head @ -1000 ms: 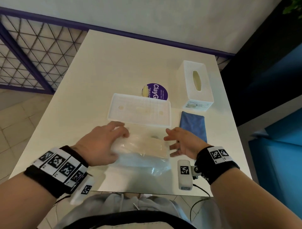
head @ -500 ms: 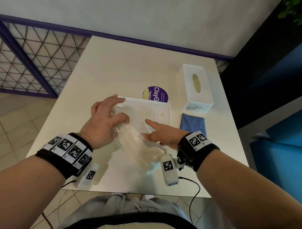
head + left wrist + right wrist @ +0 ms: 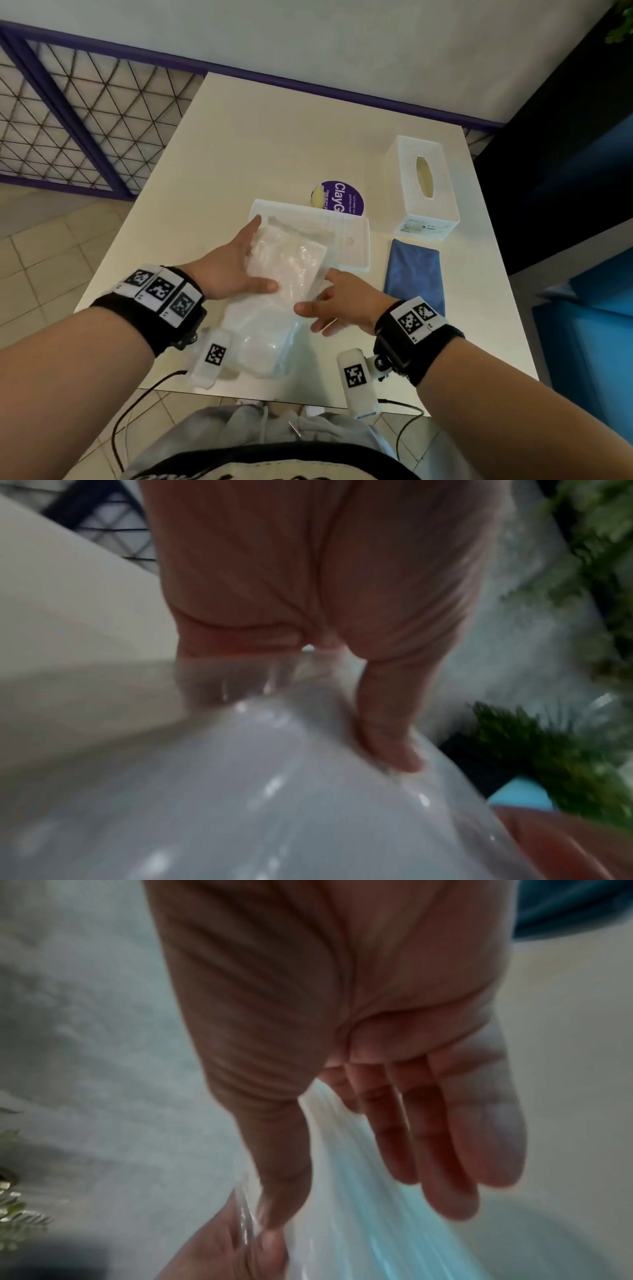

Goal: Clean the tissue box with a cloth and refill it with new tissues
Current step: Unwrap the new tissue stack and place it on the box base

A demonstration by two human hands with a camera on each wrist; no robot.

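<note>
Head: tissue pack (image 3: 287, 263) overhanging tray rim (image 3: 359, 270)

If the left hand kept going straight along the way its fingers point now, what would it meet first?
Probably the far left rim of the white tray: the left hand grips the tissue pack and its fingertips point up-table, about over that corner. Beyond lies bare table. Height above the tray is unclear.
</note>
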